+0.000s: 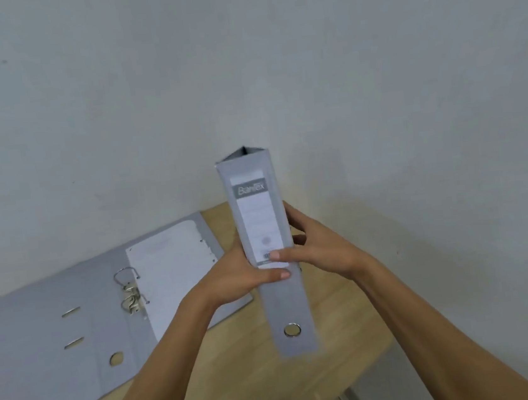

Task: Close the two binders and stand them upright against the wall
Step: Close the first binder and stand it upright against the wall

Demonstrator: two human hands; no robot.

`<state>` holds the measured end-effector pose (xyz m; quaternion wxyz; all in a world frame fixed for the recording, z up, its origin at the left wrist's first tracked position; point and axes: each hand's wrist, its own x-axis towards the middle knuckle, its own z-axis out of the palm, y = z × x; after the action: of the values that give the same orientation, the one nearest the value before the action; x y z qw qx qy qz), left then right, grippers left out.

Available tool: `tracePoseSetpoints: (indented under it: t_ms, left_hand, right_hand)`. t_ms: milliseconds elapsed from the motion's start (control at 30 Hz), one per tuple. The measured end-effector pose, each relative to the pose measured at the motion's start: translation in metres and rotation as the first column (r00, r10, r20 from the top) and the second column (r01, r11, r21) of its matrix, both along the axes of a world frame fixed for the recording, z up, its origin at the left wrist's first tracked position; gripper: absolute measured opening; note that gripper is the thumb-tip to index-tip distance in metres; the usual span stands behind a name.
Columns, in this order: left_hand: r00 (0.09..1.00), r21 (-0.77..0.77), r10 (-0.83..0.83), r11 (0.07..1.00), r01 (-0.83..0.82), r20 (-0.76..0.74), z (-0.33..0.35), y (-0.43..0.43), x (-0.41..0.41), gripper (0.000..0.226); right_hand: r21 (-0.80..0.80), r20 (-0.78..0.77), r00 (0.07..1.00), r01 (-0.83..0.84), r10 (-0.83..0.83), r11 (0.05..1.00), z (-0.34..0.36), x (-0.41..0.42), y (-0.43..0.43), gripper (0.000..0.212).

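Note:
A closed grey binder point(260, 220) stands upright in the middle of the view, its labelled spine facing me and its far edge close to the white wall point(241, 70). My left hand point(241, 276) grips its left cover, thumb across the spine. My right hand point(314, 246) clasps the right cover, thumb also on the spine. A second grey binder point(57, 335) lies open flat on the wooden table point(244, 383) to the left, its ring mechanism point(130, 294) and white sheets point(172, 276) showing.
The table's right edge runs diagonally at lower right, with floor point(377, 394) beyond it. The wall stands directly behind both binders. Bare table surface lies between the open binder and my forearms.

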<state>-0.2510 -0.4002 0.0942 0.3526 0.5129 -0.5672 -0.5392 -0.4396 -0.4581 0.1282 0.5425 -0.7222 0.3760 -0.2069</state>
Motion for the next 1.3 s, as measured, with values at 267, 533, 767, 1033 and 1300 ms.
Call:
tracePoseSetpoints:
  t_ms: [267, 533, 767, 1033, 1300]
  left_hand:
    - [0.961, -0.106, 0.194, 0.979, -0.176, 0.199, -0.030, -0.067, -0.043, 0.103]
    - [0.916, -0.071, 0.169, 0.985, -0.154, 0.364, -0.040, -0.126, -0.073, 0.117]
    - [0.883, -0.012, 0.085, 0.996, -0.090, 0.461, -0.041, -0.162, -0.086, 0.113]
    - [0.867, 0.017, 0.094, 0.993, -0.117, 0.489, -0.047, -0.187, -0.092, 0.109]
    - [0.896, 0.051, 0.077, 0.993, -0.110, 0.437, -0.045, -0.199, -0.088, 0.107]
  right_hand:
    - [-0.092, 0.002, 0.968, 0.249, -0.249, 0.964, -0.048, -0.038, -0.052, 0.065]
    - [-0.143, -0.009, 0.811, 0.578, -0.585, 0.804, -0.078, -0.057, -0.085, 0.028]
    - [-0.045, -0.021, 0.732, 0.680, -0.681, 0.732, -0.090, -0.054, -0.105, 0.014]
    - [-0.084, -0.048, 0.816, 0.571, -0.575, 0.817, -0.089, -0.058, -0.128, 0.018]
    - [-0.059, -0.050, 0.844, 0.532, -0.534, 0.845, -0.096, -0.051, -0.141, 0.033]
